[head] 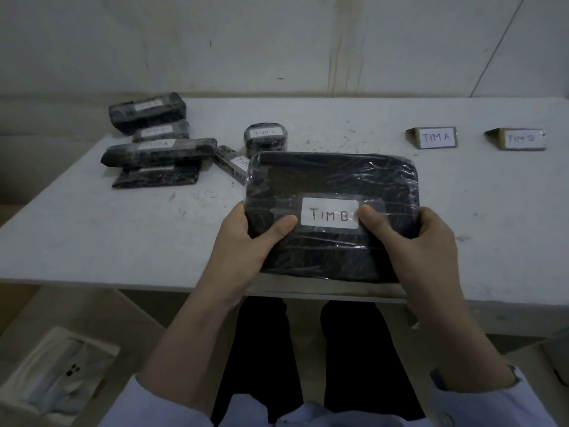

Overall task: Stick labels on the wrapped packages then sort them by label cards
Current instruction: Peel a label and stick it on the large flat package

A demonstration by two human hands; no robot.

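Label (pixel 330 213) "TIM B" — card (pixel 522 139) likewise, perhaps.

Speckled white table (pixel 92 241) before a stained wall (pixel 277 41); below left, open cardboard box (pixel 92 306) holding white packaging (pixel 61 374); dark trousers (pixel 354 349) underneath.

Bare table (pixel 480 204) is left open before the TIM A card (pixel 435 137) and TIM B card (pixel 520 139); the far left is crowded by packages (pixel 158 151).

- Left grip (pixel 246 238): thumb flat on top, fingers hooked round left edge of wrapped package (pixel 332 174).
- Right grip (pixel 421 238): mirrored hold on right edge.
- Forearms: angled inward.
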